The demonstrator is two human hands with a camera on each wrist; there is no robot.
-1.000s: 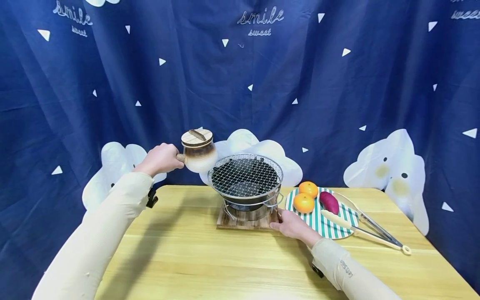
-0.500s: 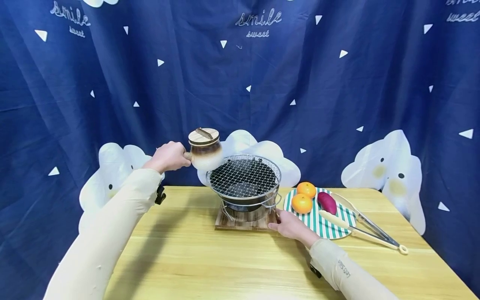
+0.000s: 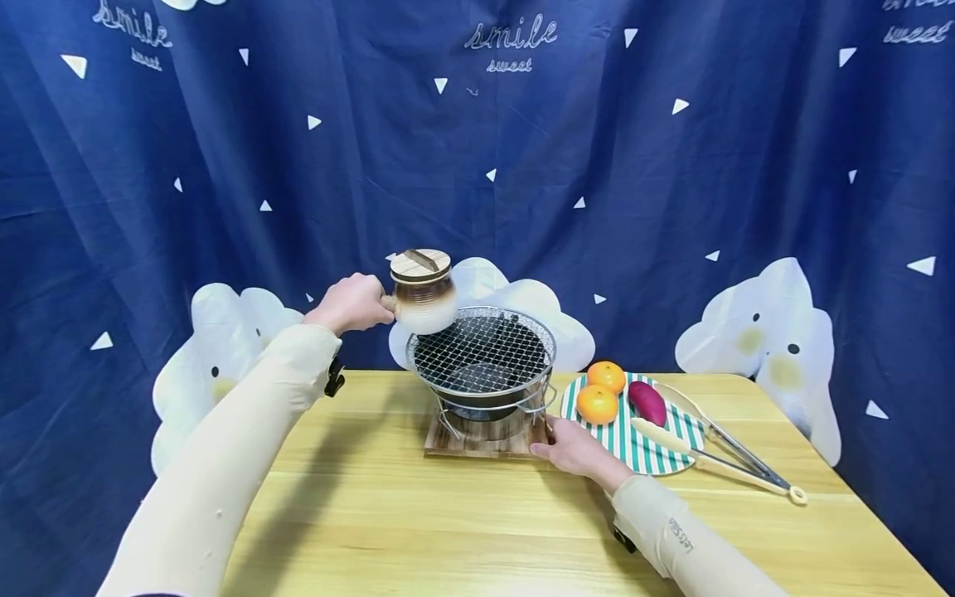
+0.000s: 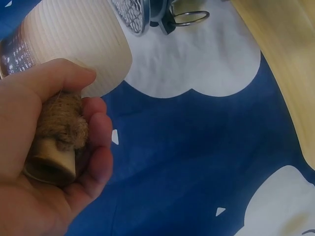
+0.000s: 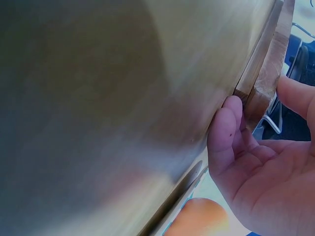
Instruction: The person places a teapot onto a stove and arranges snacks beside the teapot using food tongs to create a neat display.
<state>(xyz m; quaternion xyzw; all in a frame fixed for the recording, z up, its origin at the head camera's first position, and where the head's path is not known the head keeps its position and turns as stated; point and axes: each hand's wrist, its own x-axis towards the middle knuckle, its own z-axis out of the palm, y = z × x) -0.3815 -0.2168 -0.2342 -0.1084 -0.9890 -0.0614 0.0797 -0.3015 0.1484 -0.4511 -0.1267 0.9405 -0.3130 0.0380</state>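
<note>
My left hand (image 3: pixel 351 303) grips the rope-wrapped handle (image 4: pixel 61 120) of a brown-and-cream ceramic pot (image 3: pixel 427 313). A round wooden lid (image 3: pixel 420 264) covers the pot, which hangs in the air over the left rear rim of a round tabletop grill (image 3: pixel 481 352). Wire mesh spans the grill's top, and its legs stand on a square wooden board (image 3: pixel 477 448). At that board's right front corner, my right hand (image 3: pixel 578 452) holds the edge. In the right wrist view its thumb lies on the board's upper side and the fingers are curled against the edge.
Right of the grill, a green-striped round plate (image 3: pixel 634 456) bears two mandarins (image 3: pixel 597 405) and a purple sweet potato (image 3: pixel 647 403). Cream-tipped tongs (image 3: pixel 746 464) lie partly across it, handles on the wooden table (image 3: pixel 388 531). A blue curtain (image 3: pixel 358 182) hangs behind.
My left hand has carried the pot to the right and slightly up, from beside the grill to over its left rear rim. The right hand stays at the board's corner.
</note>
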